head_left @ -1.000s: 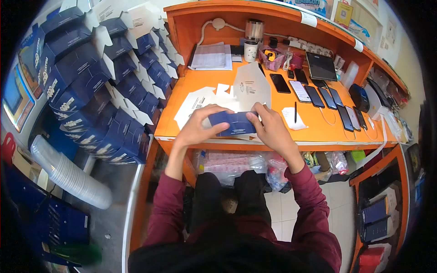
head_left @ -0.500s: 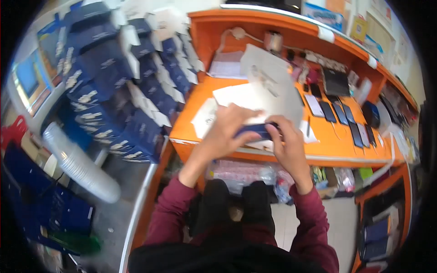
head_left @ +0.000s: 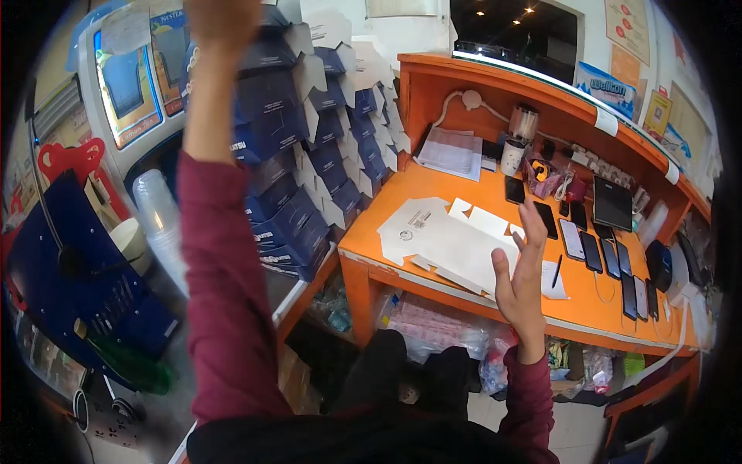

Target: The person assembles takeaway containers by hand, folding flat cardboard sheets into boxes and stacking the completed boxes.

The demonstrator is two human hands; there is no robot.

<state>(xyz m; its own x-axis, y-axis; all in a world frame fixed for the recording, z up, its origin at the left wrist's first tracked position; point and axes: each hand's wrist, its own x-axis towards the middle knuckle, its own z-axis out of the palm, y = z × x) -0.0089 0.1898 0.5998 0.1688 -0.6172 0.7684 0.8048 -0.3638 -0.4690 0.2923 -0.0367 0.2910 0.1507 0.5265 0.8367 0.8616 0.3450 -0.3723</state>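
Observation:
My left hand point(head_left: 222, 25) is raised at the top edge of the view, close to the tall stack of dark blue folded boxes point(head_left: 267, 116). Motion blur and the frame edge hide its fingers, so what it holds, if anything, does not show. Fingers spread and holding nothing, my right hand point(head_left: 522, 282) hovers at the front of the orange desk point(head_left: 379, 220). Just left of it lie flat white die-cut cardboard blanks point(head_left: 452, 243), one with printed marks. A black pen point(head_left: 556, 271) rests on a small paper beyond that hand.
Several phones point(head_left: 572, 240) and a black tablet-like device point(head_left: 612, 205) occupy the desk's right side. A paper cup point(head_left: 512, 157) and papers point(head_left: 450, 153) stand behind. Stacked clear plastic cups point(head_left: 158, 216) and a green bottle point(head_left: 127, 363) are at left. Bagged goods point(head_left: 440, 329) lie under the desk.
My left hand has gone from the desk up to the box stack. My right hand has opened, and the dark blue folded piece between my hands is gone from there. The view has shifted left.

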